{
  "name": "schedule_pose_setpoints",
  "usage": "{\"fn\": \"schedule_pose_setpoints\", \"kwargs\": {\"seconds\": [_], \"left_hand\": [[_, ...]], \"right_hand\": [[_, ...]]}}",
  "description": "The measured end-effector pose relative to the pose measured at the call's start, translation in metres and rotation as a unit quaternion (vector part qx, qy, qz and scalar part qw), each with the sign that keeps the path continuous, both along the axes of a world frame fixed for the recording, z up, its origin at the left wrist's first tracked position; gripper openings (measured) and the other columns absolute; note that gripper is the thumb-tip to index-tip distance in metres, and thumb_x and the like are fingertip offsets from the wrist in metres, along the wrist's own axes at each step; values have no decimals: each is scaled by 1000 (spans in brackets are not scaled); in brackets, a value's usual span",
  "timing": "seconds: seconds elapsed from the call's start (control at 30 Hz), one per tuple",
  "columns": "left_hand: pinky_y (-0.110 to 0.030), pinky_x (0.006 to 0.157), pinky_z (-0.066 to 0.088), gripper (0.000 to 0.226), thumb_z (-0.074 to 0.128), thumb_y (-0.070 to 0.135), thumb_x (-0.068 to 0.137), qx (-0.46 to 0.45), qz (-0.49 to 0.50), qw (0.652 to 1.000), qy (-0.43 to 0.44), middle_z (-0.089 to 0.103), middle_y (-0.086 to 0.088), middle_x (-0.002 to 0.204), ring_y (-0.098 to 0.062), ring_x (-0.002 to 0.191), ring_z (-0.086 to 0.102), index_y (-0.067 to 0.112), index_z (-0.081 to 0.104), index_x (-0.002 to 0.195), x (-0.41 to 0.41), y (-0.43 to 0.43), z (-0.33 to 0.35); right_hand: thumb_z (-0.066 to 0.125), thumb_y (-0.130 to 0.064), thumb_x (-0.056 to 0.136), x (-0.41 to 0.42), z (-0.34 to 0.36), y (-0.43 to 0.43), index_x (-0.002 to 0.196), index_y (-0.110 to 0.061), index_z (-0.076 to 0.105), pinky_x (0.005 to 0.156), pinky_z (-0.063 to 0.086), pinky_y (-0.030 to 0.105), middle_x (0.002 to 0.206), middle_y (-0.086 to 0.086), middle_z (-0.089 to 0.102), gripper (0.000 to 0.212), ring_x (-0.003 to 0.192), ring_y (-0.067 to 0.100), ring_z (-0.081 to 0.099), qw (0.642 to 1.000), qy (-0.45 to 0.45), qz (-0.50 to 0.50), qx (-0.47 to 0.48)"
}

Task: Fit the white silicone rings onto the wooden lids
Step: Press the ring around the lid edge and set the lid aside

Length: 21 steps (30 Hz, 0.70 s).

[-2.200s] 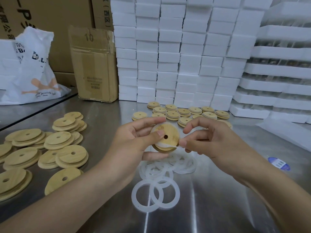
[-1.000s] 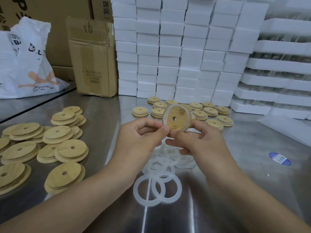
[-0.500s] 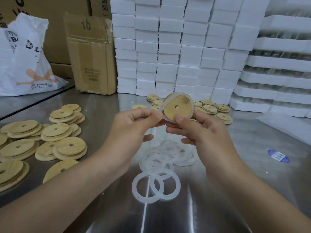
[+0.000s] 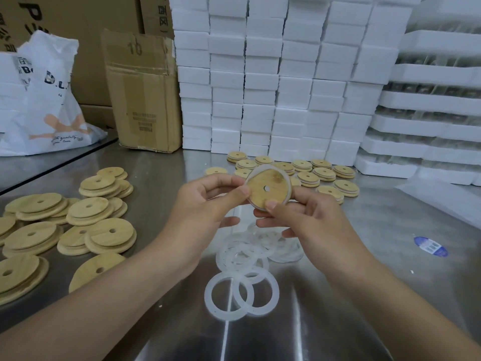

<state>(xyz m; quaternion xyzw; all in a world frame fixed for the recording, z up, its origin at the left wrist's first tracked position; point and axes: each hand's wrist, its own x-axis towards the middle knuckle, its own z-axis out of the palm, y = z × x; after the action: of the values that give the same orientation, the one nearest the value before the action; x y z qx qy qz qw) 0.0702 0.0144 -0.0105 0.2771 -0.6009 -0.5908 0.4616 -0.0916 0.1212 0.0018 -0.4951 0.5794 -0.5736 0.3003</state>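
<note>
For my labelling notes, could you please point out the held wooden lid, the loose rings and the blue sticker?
held wooden lid [image 4: 260,181], head view, wood beside the hole
loose rings [image 4: 208,295], head view, nearest ring's left band
blue sticker [image 4: 430,246], head view, its middle

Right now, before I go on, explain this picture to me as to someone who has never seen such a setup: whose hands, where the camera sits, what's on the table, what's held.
There is no machine: a person works bare-handed, and one camera on their head looks down. The left hand and right hand both pinch a wooden lid with a white silicone ring round its edge. On the steel table lie loose rings below the hands, bare lids at the left, and ringed lids behind. White foam boxes are stacked at the back.
</note>
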Motion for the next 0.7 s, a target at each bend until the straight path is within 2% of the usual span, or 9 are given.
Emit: {"fn": "schedule_pose_setpoints", "kwargs": {"seconds": [0.07,0.23,0.4,0.5,0.63,0.7], "left_hand": [[-29,68,65,9,83,15,90,-34,24,999,3,83,-2,101,-17,97,80,15,82,100,0,0,1],[-33,70,68,6,82,14,92,-92,61,994,13,84,-1,92,-13,88,80,12,84,97,0,0,1],[-22,71,59,13,75,22,99,-59,32,998,11,83,-2,93,-13,90,79,12,82,100,4,-7,5],[-26,76,61,14,76,25,97,-43,-4,999,-6,83,-2,99,-13,93,78,13,82,101,5,-8,5],[-25,72,62,4,80,20,92,-76,5,997,-20,83,2,99,-10,91,78,18,84,91,5,-10,3],[-23,71,61,11,82,29,87,-82,3,997,-16,83,3,100,-11,93,78,20,85,91,5,-10,3]], "right_hand": [[69,-20,101,0,0,-1,110,-26,77,63,49,6,92,-4,83,13,87,9,80,1000,5,4,-4],[68,-19,102,1,-3,-2,112,-25,76,64,49,7,90,-2,83,14,86,10,80,1000,24,10,-4],[68,-18,102,-1,-1,-3,117,-21,76,67,50,7,94,1,83,17,90,12,80,999,7,48,5],[68,-16,101,-4,-2,-3,115,-18,76,69,51,8,93,3,83,16,89,14,80,999,11,52,8],[69,-17,102,-10,-6,-2,115,-21,76,83,54,21,94,2,83,16,93,15,80,998,38,46,17],[69,-17,102,-10,-7,-2,115,-22,76,92,55,32,95,1,83,16,95,16,79,997,57,46,15]]}}
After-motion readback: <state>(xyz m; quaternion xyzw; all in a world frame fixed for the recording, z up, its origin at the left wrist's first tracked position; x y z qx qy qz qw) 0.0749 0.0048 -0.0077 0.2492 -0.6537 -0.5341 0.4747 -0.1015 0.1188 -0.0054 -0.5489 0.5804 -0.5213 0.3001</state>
